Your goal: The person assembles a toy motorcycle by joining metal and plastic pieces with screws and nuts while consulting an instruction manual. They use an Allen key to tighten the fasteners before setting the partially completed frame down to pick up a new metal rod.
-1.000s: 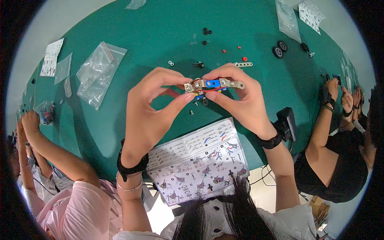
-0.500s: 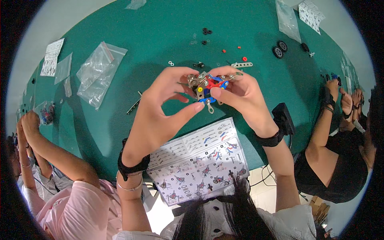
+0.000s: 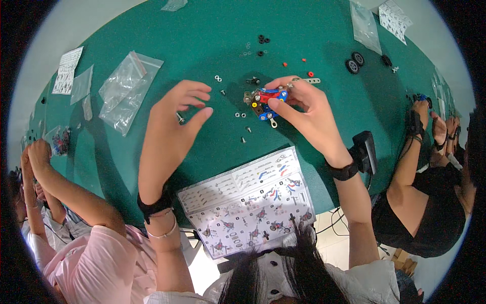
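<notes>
Metal and plastic, my little toy car point(image 3: 263, 103) feels light, hard and bumpy, so my right hand point(image 3: 304, 109) pinches its sides, while my left hand point(image 3: 174, 119) beside it hangs loose.

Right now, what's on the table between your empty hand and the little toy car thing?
In the head view, small loose screws and nuts lie on the green table between left hand and model.

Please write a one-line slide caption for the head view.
Right hand holds a small metal model over the green table; open left hand hovers beside it, above an instruction sheet.
</notes>
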Demonstrator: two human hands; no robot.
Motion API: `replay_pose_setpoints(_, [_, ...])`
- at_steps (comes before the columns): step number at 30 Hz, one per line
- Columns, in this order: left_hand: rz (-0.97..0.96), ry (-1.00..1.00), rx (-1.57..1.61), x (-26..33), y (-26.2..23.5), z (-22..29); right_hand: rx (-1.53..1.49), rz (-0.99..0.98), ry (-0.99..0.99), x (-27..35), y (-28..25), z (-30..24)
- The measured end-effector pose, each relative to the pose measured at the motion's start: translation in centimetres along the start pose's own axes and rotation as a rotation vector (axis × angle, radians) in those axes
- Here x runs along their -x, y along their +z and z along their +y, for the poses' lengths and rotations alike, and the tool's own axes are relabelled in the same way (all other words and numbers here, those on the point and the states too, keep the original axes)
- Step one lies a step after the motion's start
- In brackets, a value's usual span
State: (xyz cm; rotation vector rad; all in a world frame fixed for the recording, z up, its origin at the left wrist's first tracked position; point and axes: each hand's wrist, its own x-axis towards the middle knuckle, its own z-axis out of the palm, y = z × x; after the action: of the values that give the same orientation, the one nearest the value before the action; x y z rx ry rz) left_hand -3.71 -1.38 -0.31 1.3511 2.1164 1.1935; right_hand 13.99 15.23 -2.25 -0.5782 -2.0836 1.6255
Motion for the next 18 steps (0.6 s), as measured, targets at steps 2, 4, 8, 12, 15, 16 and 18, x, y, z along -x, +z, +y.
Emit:
replay_pose_setpoints(2, [0.004, -0.005, -0.012, -0.1, -0.4, -0.3, -0.009, -0.035, 0.042, -0.1, -0.2, 0.3])
replay_pose_setpoints(4, [0.044, -0.047, 0.057, 0.0, -0.8, -0.9, -0.03, -0.047, 0.078, -0.3, -0.1, 0.7])
replay_pose_setpoints(8, [0.064, -0.07, 0.13, 0.2, -1.1, -1.7, -0.16, -0.059, 0.128, -0.5, -0.1, 1.0])
replay_pose_setpoints(12, [0.017, -0.049, 0.068, -0.1, -0.8, -2.0, -0.171, -0.043, 0.106, -0.5, -0.2, 1.2])
replay_pose_setpoints(15, [0.001, -0.086, 0.019, -0.3, -0.1, -1.9, -0.164, -0.052, 0.106, -0.5, -0.8, 0.7])
replay_pose_setpoints(16, [0.008, -0.061, -0.023, -0.3, 0.0, -1.9, -0.153, -0.051, 0.116, -0.5, -0.7, 0.6])
replay_pose_setpoints(18, [0.012, -0.016, -0.073, -0.1, 0.2, -2.0, -0.155, -0.057, 0.104, -0.4, -0.5, 0.5])
